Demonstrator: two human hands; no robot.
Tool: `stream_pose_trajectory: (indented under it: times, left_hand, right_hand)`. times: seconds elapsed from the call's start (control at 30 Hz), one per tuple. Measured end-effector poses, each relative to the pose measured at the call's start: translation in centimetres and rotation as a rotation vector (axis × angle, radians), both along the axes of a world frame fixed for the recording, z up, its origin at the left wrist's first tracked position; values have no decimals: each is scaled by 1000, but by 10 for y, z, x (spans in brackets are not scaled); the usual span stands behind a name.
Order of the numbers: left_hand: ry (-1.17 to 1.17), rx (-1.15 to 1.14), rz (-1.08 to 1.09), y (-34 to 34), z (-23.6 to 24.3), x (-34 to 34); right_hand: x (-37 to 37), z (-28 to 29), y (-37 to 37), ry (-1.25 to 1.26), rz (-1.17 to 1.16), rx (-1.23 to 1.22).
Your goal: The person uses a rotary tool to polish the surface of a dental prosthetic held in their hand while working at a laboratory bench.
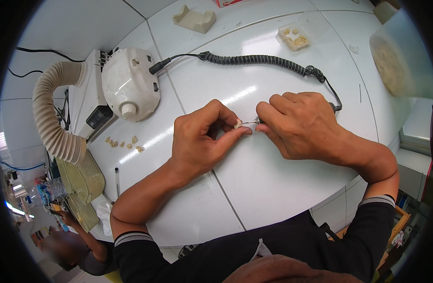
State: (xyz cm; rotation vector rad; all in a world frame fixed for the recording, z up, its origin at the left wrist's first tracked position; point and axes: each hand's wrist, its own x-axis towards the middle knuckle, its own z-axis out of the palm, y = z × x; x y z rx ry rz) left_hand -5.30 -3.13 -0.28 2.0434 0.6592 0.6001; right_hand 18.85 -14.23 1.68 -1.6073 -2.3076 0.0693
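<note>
Between the thumb and forefinger of my left hand [195,137] is a small cream-coloured, tooth-like piece [237,124], mostly covered by the fingertips. My right hand [301,125] is wrapped round a dark rotary handpiece [259,120], whose slim metal bit [248,122] reaches left to the piece and seems to touch it. Most of the handpiece is hidden under my fingers. From its rear end a black coiled cord [254,59] arcs across the table to a white control unit [131,85] with a round knob.
Several similar pieces [122,144] lie left of my left hand. A pen [117,183], yellowish baskets [84,179] and a ribbed hose [49,108] stand leftward. Farther off are a cream cradle [194,20], a small clear box [294,37] and a large tub [391,66]. Another person [65,247] sits lower left.
</note>
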Motion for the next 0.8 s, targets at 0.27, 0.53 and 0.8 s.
stream_pose_trajectory:
  times: [0.27,0.53,0.8]
  left_hand:
    - [25,-23,-8,0,1,-1]
    - [73,-88,-11,0,1,-3]
    - [-11,-53,15,-1,-3,0]
  right_hand:
    - [1,1,0,-6,0,-21]
    - [0,2,1,-13,0,-23]
    - [-1,2,0,-22,11,-18]
